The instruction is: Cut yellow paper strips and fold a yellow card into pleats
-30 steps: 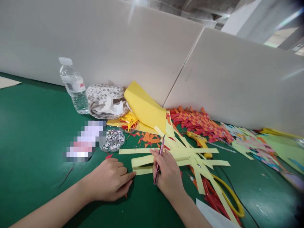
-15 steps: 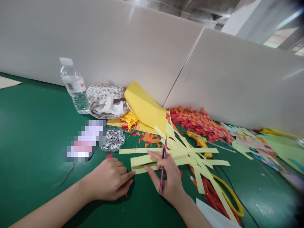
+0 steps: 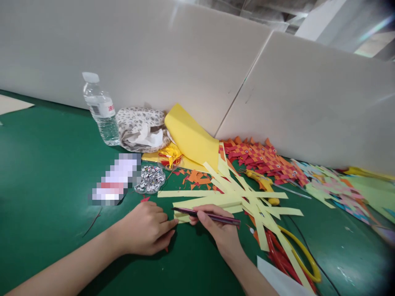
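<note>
The folded strip (image 3: 203,201) lies just ahead of my hands, to the right of the dish (image 3: 150,179) and closer to me than it. Its long axis runs mostly sideways: one end points back toward the dish's side, the other runs away right, under the crossing strips (image 3: 251,197). My left hand (image 3: 148,230), on the near side of the dish, is the closer one to that dish-side end; its fingers are curled, the index reaching out to touch the near corner. I cannot tell whether the thumb pinches anything. My right hand (image 3: 217,230) sits farther right of the dish, at the strip's near edge, closed around a slender tool (image 3: 228,219). The tool lies roughly along the strip, its dark point at the dish-side end, close to my left fingertip.
</note>
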A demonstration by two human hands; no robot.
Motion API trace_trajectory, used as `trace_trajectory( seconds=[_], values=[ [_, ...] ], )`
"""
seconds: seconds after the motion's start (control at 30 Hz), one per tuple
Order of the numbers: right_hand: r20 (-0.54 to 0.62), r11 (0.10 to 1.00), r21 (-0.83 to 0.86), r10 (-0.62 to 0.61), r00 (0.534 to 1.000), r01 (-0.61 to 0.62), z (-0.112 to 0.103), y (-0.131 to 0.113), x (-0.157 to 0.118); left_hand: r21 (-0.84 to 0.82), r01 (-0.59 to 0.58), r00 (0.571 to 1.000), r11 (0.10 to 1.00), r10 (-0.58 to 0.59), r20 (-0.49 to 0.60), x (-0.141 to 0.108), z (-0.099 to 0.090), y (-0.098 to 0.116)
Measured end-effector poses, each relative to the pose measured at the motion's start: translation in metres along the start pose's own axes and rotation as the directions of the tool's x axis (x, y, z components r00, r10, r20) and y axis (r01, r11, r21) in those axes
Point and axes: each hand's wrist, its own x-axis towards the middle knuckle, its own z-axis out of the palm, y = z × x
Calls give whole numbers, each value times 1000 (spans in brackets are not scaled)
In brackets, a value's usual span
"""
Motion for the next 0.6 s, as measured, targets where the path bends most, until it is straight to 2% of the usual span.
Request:
trace_trajectory(
  seconds=[0.1,0.2,0.3,0.43,0.6],
  values=[
    [-40,996,13,85,996,-84,-2,3,3,-3,4,1000,1000,-4,4,0,0,0],
    [-74,995,12,95,993,-94,-3,5,3,-4,8,1000,1000,-8,7,0,-1,0],
    [-23,999,-25,44,999,-45,-3,5,5,-9,12,1000,1000,-12,2,1,-2,1],
    [82,986,-133,-87,993,98,-5,2,8,-11,7,1000,1000,-7,-7,3,-4,1],
    [32,989,-129,-71,997,75,-6,5,8,7,21,999,1000,-21,26,1,-2,0]
  ],
)
